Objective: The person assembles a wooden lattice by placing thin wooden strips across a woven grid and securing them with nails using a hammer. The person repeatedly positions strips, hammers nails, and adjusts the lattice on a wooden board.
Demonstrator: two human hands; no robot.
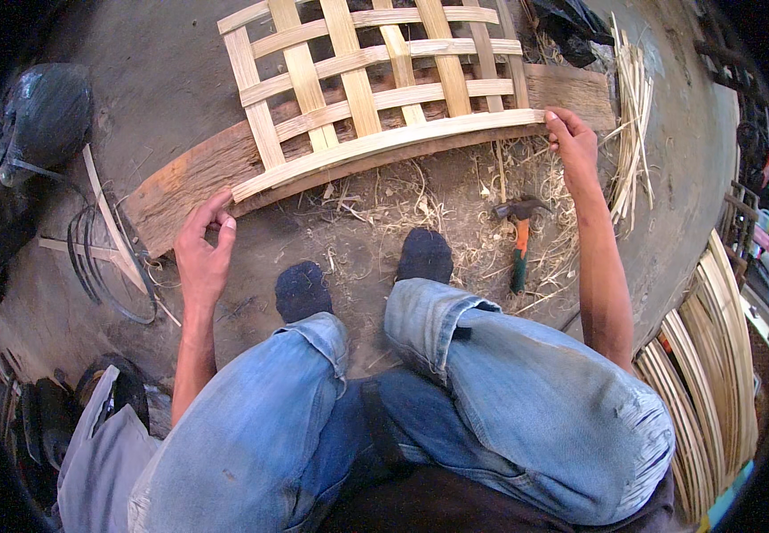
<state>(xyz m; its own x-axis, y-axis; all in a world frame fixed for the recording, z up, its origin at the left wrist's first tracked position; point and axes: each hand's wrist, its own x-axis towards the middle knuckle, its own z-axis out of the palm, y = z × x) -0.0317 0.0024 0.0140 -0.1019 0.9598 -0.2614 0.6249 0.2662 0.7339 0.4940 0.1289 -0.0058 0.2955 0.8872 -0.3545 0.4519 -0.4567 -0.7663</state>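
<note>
A lattice of pale, woven bamboo strips (366, 107) lies across a rough wooden plank (184, 182) in front of me. Along its near edge runs a wider bamboo strip (384, 142), roughly parallel to the plank. My right hand (573, 147) pinches the right end of this strip between thumb and fingers. At the other end, my left hand (204, 253) has its index fingertip against or very close to the strip's tip, with the thumb held apart. A claw hammer (521, 233) with an orange and green handle rests on the ground, left of my right forearm.
Curly shavings (402, 209) litter the ground between plank and feet. A bundle of thin strips (635, 124) lies at right, longer slats (709, 355) at lower right. To the left are a coiled dark band (91, 266) and a dark plastic-wrapped bundle (47, 120).
</note>
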